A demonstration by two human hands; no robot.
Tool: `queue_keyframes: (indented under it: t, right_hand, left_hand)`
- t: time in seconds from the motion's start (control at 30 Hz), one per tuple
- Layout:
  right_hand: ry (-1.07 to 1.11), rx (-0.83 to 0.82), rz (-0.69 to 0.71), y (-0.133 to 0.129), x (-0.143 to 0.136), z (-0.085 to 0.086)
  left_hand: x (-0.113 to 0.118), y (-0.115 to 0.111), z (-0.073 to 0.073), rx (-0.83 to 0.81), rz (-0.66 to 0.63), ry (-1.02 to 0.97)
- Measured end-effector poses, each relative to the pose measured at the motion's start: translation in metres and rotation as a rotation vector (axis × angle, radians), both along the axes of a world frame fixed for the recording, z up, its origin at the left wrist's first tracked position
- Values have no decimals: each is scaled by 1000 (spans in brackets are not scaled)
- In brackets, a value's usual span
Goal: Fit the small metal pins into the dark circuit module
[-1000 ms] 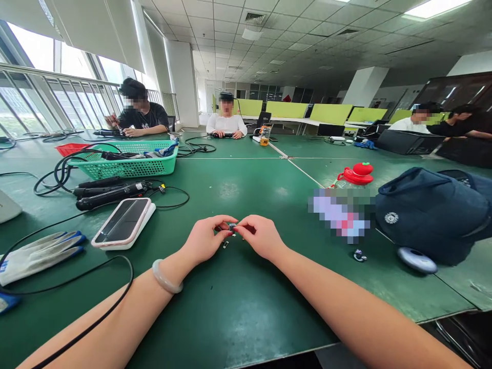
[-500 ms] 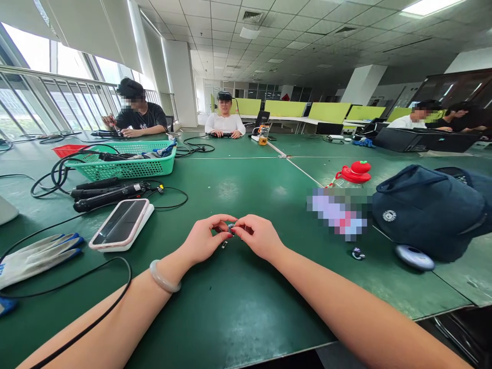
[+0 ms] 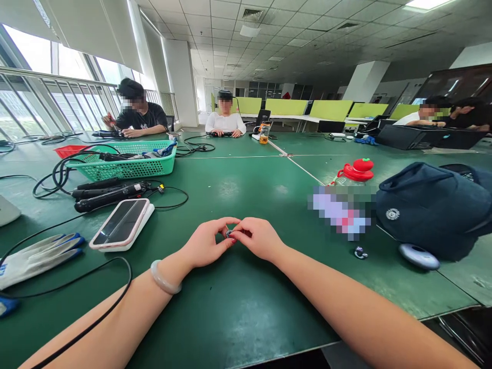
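Observation:
Both hands meet over the green table (image 3: 230, 302) in the middle of the view. My left hand (image 3: 207, 242) is closed, its thumb and fingers round a tiny shiny dark item (image 3: 229, 233). My right hand (image 3: 259, 238) pinches the same item from the other side. The item is mostly hidden by the fingertips, too small to name. Right of my hands, a small shiny dark piece (image 3: 360, 252) lies on the table near a rounded lilac case (image 3: 418, 256).
Left: a phone (image 3: 121, 224), gloves (image 3: 38, 259), black devices (image 3: 111, 195) with cables, a green basket (image 3: 126, 166). Right: a dark blue bag (image 3: 434, 210) and a red-lidded bottle (image 3: 357, 171). Several people sit around; one (image 3: 225, 120) is across the table.
My hands have turned slightly, and the small item sits a little lower between the fingers. The small metallic piece that showed just below the fingertips no longer shows.

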State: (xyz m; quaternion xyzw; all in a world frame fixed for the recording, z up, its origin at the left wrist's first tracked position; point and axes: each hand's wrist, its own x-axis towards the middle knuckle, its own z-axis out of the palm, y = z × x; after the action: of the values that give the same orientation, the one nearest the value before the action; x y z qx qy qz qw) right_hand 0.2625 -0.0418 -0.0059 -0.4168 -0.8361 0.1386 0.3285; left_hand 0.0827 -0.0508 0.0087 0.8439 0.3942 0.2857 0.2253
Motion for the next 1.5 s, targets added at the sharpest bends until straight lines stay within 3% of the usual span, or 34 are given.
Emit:
queue_keyframes:
  t: [0.1,0.2,0.33,0.43,0.6,0.8,1.07,1.33,1.5]
  right_hand:
    - [-19,-5,33,2,1,0]
    - [-73,-49,25,7,5,-2]
    - [-115,-215,-13,15,17,-5]
    - [-109,-331,-7,21,25,-6]
    - [-110,-329,-16,24,24,-9]
    - [-124,-234,-31,22,14,-13]
    - [-150,-158,32,22,5,-18]
    - [-208,-62,56,23,5,-18]
    - [-256,-23,49,20,3,-17]
  left_hand:
    - [2,-1,0,25,32,68]
    - [2,1,-1,49,159,165]
    - [0,7,-3,27,334,230]
    - [-3,11,-5,-21,376,261]
    - [-1,10,-7,-100,306,207]
    - [4,9,-11,-402,145,-102]
    - [-1,15,-13,-287,248,-124]
    - [5,10,-13,-438,11,-207]
    - [3,10,-11,-337,79,-154]
